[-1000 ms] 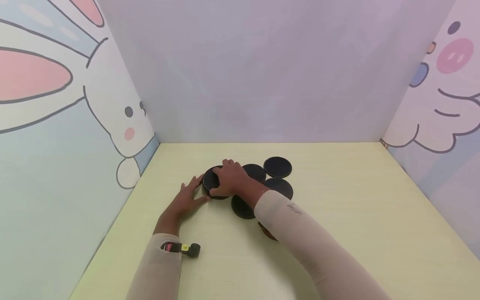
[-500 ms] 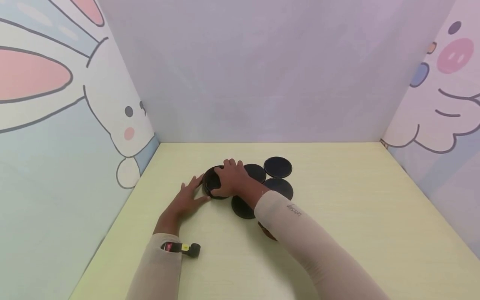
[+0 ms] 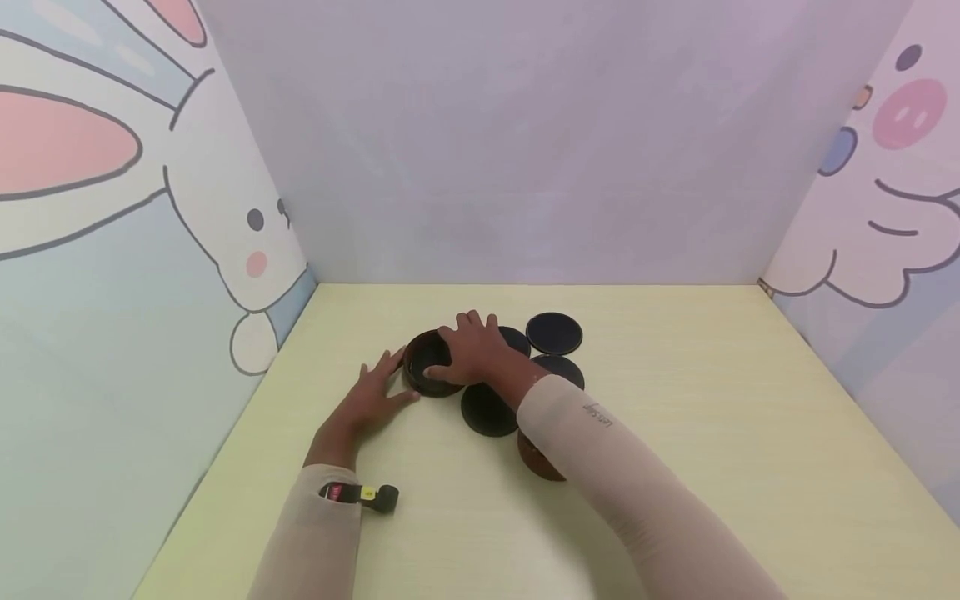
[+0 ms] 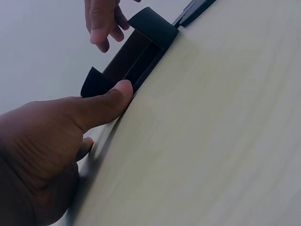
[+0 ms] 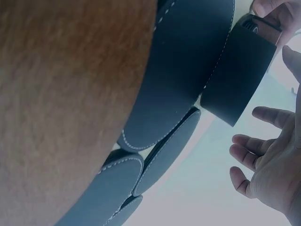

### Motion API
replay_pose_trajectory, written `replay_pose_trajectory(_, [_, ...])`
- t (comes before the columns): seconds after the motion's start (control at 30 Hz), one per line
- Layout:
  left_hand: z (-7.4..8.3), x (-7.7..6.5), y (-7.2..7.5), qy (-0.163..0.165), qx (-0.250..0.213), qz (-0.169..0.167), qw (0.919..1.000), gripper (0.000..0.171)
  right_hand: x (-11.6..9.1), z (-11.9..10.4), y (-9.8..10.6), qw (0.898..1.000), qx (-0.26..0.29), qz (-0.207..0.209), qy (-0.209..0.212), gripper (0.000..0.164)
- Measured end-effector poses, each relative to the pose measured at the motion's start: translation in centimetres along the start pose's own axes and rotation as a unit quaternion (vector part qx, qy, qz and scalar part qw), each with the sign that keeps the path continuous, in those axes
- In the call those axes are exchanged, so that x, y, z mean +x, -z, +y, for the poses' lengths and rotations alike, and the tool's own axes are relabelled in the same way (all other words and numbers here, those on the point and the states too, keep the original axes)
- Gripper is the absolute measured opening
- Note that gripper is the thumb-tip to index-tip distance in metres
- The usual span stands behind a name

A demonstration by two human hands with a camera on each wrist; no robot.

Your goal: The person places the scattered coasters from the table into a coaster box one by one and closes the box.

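A round black coaster holder [image 3: 415, 380] stands on the table, its hollow top facing up. My left hand [image 3: 367, 402] grips its left side, thumb at the near edge and fingers beyond. In the left wrist view the thumb lies beside a cut-out in the wall of the holder [image 4: 153, 27], where a brown inner side and thin dark layers show. Over the holder's right part hovers my right hand [image 3: 474, 350], fingers spread and holding nothing. Round black coasters [image 3: 555, 333] lie flat to the right; white stitching edges a coaster [image 5: 181, 70] in the right wrist view.
Partly under the right forearm sits a brown round object [image 3: 538, 457]; its kind is hidden. A black strap device [image 3: 363, 495] is worn on the left wrist. The pale table [image 3: 697, 400] meets a plain back wall and cartoon-printed side walls.
My right hand has let go of a black coaster, which dropped into the holder and left its hollow showing. That hand has lifted slightly right. The left hand keeps its place.
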State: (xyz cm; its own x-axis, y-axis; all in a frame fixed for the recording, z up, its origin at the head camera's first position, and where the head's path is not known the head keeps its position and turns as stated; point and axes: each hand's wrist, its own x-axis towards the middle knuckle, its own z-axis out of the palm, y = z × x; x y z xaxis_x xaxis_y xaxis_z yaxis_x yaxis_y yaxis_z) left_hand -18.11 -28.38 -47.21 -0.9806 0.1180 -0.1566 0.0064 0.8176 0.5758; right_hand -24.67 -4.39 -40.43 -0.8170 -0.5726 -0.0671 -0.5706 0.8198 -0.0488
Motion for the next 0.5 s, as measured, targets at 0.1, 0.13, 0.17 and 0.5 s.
replay_pose_trajectory(0.1, [0.1,0.0,0.1,0.005,0.001,-0.002,1.0,0.096,0.0,0.2,0.1,1.0,0.003,-0.004,-0.004,0.084])
replay_pose_trajectory(0.13, [0.1,0.0,0.1,0.006,0.001,-0.003,1.0,0.097,0.0,0.3,0.2,1.0,0.003,-0.006,-0.006,0.084])
replay_pose_trajectory(0.17, [0.1,0.0,0.1,0.007,0.001,-0.005,1.0,0.098,-0.1,0.4,0.2,1.0,0.003,-0.007,-0.008,0.084])
replay_pose_trajectory(0.5, [0.0,0.1,0.0,-0.004,0.0,-0.002,1.0,0.097,-0.5,2.5,0.9,0.999,0.032,0.001,-0.033,0.085])
